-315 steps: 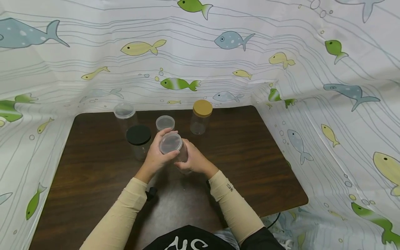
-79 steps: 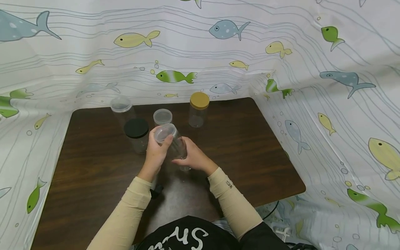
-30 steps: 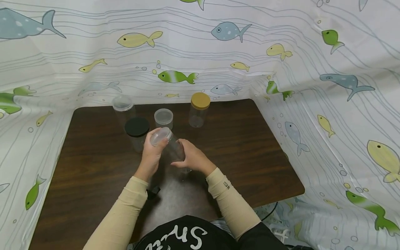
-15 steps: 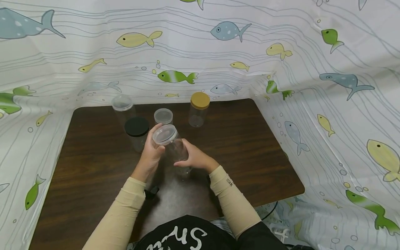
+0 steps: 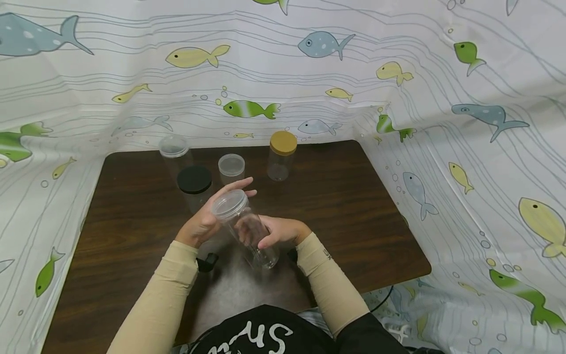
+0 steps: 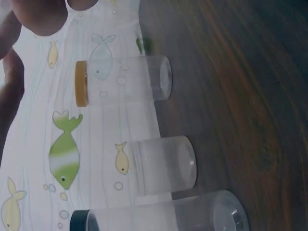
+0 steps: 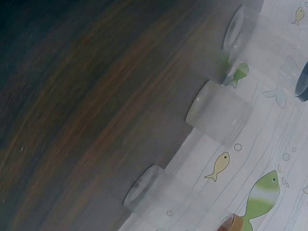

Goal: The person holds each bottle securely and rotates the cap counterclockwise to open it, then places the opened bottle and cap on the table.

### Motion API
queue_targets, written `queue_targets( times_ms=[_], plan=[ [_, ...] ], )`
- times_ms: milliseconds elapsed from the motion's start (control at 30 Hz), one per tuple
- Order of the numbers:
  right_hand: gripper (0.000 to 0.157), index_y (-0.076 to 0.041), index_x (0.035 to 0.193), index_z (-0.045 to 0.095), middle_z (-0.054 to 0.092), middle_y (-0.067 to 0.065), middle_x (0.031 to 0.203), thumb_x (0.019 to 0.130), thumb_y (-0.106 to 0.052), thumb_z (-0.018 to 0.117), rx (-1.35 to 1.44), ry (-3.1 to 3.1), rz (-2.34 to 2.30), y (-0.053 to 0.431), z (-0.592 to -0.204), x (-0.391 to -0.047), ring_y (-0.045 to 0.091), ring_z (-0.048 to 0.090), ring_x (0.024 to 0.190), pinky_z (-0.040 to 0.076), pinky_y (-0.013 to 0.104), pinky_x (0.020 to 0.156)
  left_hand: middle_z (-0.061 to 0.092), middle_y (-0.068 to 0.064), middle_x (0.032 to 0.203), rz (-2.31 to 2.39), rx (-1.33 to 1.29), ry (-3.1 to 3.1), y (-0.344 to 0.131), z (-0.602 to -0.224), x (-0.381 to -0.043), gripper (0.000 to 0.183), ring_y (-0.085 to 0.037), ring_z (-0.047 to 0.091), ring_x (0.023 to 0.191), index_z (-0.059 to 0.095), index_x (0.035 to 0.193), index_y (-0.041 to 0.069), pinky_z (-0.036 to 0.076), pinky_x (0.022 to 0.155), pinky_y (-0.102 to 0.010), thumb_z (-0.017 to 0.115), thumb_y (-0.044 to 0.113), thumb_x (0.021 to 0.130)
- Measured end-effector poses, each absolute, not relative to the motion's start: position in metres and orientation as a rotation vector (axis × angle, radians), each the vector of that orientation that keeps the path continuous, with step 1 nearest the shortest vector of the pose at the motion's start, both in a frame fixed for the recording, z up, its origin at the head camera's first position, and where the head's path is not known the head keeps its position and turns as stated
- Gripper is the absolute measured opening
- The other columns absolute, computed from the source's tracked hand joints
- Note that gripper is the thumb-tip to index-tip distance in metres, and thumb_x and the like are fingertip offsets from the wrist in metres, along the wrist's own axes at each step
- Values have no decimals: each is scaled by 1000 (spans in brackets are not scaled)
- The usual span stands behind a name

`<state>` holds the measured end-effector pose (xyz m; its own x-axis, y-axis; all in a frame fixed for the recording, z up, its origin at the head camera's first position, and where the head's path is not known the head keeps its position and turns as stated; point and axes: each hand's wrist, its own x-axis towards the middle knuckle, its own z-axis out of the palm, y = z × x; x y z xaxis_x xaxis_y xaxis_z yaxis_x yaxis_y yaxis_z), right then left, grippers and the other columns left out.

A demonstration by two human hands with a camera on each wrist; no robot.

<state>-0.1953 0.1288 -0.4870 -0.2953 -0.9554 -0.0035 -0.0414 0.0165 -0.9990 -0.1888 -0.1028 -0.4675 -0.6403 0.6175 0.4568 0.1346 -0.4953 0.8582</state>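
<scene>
A tall clear plastic jar [image 5: 260, 255] with a clear screw lid [image 5: 229, 203] is tilted, its lid end to the upper left in the head view. My right hand [image 5: 283, 230] grips its body, the thumb on the near side and the fingers showing through the clear wall. My left hand [image 5: 205, 219] is beside and behind the lid, its fingers stretched out past it to the right; whether the palm touches the lid I cannot tell. Some left-hand fingers [image 6: 43, 14] blur into the corner of the left wrist view. The right wrist view shows no hand.
Behind the hands stand a black-lidded jar [image 5: 194, 180], a taller clear-lidded jar [image 5: 174, 146], a short clear-lidded jar [image 5: 232, 167] and a yellow-lidded jar [image 5: 283, 143]. The brown table [image 5: 353, 221] meets a fish-print sheet [image 5: 265, 49] behind and at the sides.
The left hand has loosened from around the lid and its fingers now stretch out. The jar has come lower and nearer the body, tilted, with the right hand still holding it.
</scene>
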Motion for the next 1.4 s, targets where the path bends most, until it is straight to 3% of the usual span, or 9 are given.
queue_targets(
  times_ms=[233,400,500,700,867,1133,1200,1300,1400],
  plan=[
    [80,3,148,32,51,20,126,91,-34,76,-1077,1660,-1424,130,-489,-201,26,55,110,51,36,93,45,-13,154,2331,977,1431,-101,-471,-186,73,-28,44,139,47,143,7,41,107,-38,82,37,86],
    [74,-3,150,32,47,14,142,89,-3,74,-963,1861,-1450,133,-493,-200,20,53,124,48,35,102,57,-5,140,2401,767,1711,-94,-477,-180,92,-20,52,127,44,142,7,45,98,-28,79,61,76],
    [77,-5,148,35,48,10,143,86,-10,80,-905,2082,-1418,132,-498,-199,19,52,125,45,34,105,55,-3,135,2437,571,1907,-87,-480,-175,99,-18,52,120,41,143,4,45,95,-24,76,66,74],
    [85,-4,146,42,51,12,141,80,-36,86,-828,2656,-1138,120,-502,-196,24,51,127,45,40,105,46,-11,140,2394,131,2158,-74,-478,-172,69,-22,48,122,36,148,5,43,97,-30,72,33,96],
    [87,-3,144,43,54,12,136,79,-42,87,-795,2842,-1010,116,-505,-194,26,53,123,47,43,102,45,-16,142,2330,-59,2214,-70,-477,-174,63,-26,48,124,36,149,6,42,98,-36,68,23,98],
    [82,-5,150,34,47,10,146,86,-22,82,-864,2320,-1325,130,-500,-198,19,50,130,43,36,107,40,-11,142,2380,388,1977,-82,-480,-173,110,-22,44,124,23,155,7,36,102,-33,66,72,78],
    [81,-5,151,33,48,11,144,89,-25,79,-919,2131,-1371,135,-497,-199,17,51,127,44,34,105,40,-7,145,2376,532,1879,-89,-480,-175,87,-20,44,126,22,157,9,36,102,-29,65,53,95],
    [88,1,150,31,51,17,135,89,-42,77,-1009,1827,-1416,138,-494,-199,18,54,118,48,35,100,42,-5,150,2348,777,1679,-98,-482,-179,76,-20,44,132,22,158,10,37,105,-29,65,22,96],
    [105,7,147,28,51,18,124,83,-60,76,-1064,1586,-1390,138,-492,-199,19,55,109,50,39,96,38,-9,157,2280,1017,1496,-101,-481,-183,91,-25,39,142,22,159,8,35,112,-34,73,44,93]
  ],
)
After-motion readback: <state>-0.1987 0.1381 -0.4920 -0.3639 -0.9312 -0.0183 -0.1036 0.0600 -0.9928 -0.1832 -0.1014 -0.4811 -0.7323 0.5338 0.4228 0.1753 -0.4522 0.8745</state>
